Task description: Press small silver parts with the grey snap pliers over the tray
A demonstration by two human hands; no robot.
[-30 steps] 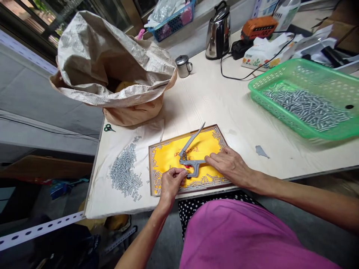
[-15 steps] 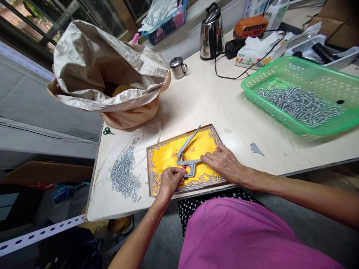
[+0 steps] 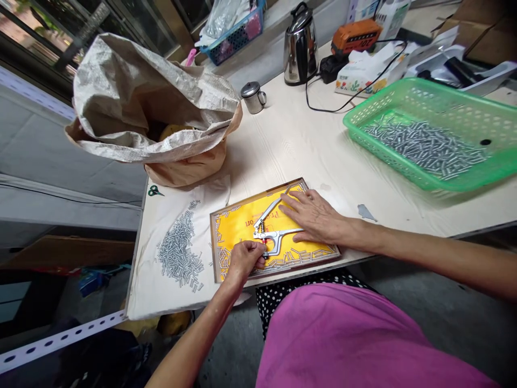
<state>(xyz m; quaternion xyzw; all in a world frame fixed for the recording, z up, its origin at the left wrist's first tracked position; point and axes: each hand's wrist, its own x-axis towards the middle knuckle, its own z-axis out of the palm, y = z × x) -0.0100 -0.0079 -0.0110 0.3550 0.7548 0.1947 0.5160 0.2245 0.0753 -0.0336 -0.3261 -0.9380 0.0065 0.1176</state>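
A shallow wooden tray (image 3: 215, 253) with a yellow lining lies at the table's near edge, small metal pins scattered along its sides. A grey hand press tool (image 3: 271, 233) rests in it, its long lever raised. My left hand (image 3: 243, 260) is pinched at the tool's jaw, holding a small piece I cannot make out. My right hand (image 3: 313, 216) lies with fingers stretched out over the raised lever, palm down.
A pile of metal pins (image 3: 179, 253) lies on a white cloth (image 3: 161, 215) left of the tray. A big woven sack (image 3: 153, 108) stands behind. A green basket (image 3: 428, 178) of pins sits at right; a kettle (image 3: 299, 46), a steel cup (image 3: 253, 97), scissors (image 3: 153, 191) and cables are farther back.
My right hand has slid from the tool's lower handle up and away onto the raised lever. My left hand stays pinched at the jaw. The view shifted slightly.
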